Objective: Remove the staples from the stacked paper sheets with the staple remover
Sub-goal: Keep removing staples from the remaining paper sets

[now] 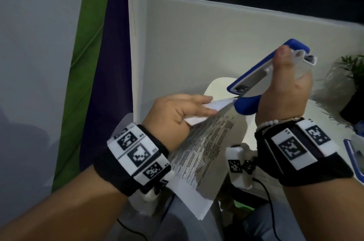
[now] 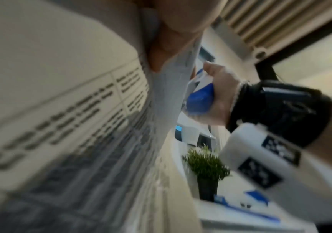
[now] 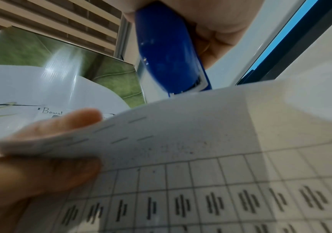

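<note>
Two hands are raised at mid-frame in the head view. Left hand [image 1: 173, 110]: grip narrow, thumb and fingers pinching the folded top corner of the stapled paper sheets [image 1: 206, 148], which hang toward the lower centre with the printed side showing. Right hand [image 1: 285, 97]: grip closed round the blue-and-white staple remover [image 1: 256, 73], thumb laid along its upper side. The remover is tilted, its lower blue end touching the sheets' top corner just right of the left fingertips. Right wrist view: short dashes that look like staples [image 3: 145, 138] lie in rows along the paper's top margin, near the remover's nose. Potted plant [image 1: 354, 83] stands at the right edge, well apart. Left wrist view is blurred.
</note>
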Motion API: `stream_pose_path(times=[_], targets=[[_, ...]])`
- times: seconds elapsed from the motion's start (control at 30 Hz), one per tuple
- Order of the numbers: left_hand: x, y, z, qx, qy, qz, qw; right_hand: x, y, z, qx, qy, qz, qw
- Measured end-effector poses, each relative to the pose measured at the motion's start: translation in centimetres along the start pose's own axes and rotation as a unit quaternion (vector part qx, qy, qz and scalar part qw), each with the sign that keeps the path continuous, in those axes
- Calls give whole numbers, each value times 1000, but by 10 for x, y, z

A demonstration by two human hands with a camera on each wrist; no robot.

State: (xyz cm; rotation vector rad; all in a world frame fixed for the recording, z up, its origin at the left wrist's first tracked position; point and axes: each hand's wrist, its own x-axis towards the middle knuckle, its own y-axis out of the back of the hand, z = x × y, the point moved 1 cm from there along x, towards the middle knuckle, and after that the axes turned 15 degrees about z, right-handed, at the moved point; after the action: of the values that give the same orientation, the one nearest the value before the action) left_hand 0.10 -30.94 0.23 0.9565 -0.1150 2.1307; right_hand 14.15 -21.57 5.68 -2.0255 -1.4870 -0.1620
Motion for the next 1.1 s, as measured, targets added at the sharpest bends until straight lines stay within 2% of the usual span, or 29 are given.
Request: stream_pose_path(times=[0.07,0.13,0.3,0.37,0.4,0.5,0.57,0.63,0.87,0.97,1.1], targets=[[-1,0,-5,61,-106,-32,992,1,6,0,1,4,11,1000],[-2,0,-8,101,-178,-45,978,1,11,0,6,12,6,1000],[-2,-3,-7,105,-231,-47,966,1,17,4,-9,46,-23,999],[-2,-2,-6,96,-214,-42,971,-2,19,5,-9,51,-24,998],[-3,-1,-6,85,-184,-32,979,-3,19,5,-3,49,-27,998],[-4,-5,-5,-4,-49,16,999,-7,18,7,-2,65,-48,997],[-4,-9,1,-86,25,38,995,-8,18,6,-3,79,-69,994],[-2,-11,7,-108,62,41,991,-8,17,7,-1,88,-87,992],[-2,-9,14,-120,95,16,988,-10,10,13,-32,67,-69,995],[0,-7,18,-100,88,14,991,-9,7,15,-19,46,-55,997],[-1,-5,20,-66,78,16,995,-6,4,15,-32,32,-71,996]])
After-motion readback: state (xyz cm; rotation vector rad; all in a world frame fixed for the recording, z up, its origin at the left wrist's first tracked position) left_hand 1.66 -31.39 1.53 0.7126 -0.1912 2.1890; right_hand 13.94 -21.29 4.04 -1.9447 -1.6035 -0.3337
